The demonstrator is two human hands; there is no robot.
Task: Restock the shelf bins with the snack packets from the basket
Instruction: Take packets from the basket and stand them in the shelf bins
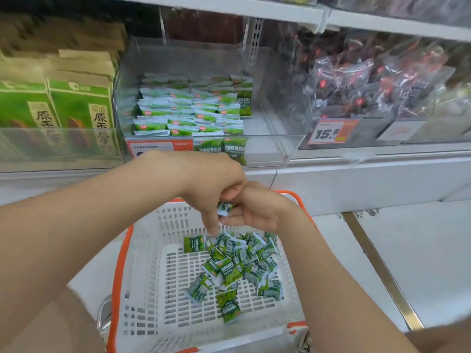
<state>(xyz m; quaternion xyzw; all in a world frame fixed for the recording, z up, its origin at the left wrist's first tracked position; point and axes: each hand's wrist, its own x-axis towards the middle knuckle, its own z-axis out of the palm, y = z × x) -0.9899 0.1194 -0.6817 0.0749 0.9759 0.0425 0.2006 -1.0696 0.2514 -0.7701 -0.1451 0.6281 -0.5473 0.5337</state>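
Floor: pale tiles [420, 250], crossed by a metal strip [382, 271], are seen under the orange-rimmed basket [142, 276].
Shelving: a clear shelf bin [270, 146] is part-filled with stacked packets [191, 110], with green cartons [81, 105] on its left and dark bags [369, 82] on its right.
Snack packets [229, 266]: heaped loosely in the basket.
Right hand [257, 212]: one packet [225, 207] is gripped.
Left hand [211, 184]: pressed against the right, fingertips lowered onto the heap. Its grip cannot be told.

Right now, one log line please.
left hand: touches packet pile | right hand: holds green packet | basket: part full | shelf bin: partly stocked
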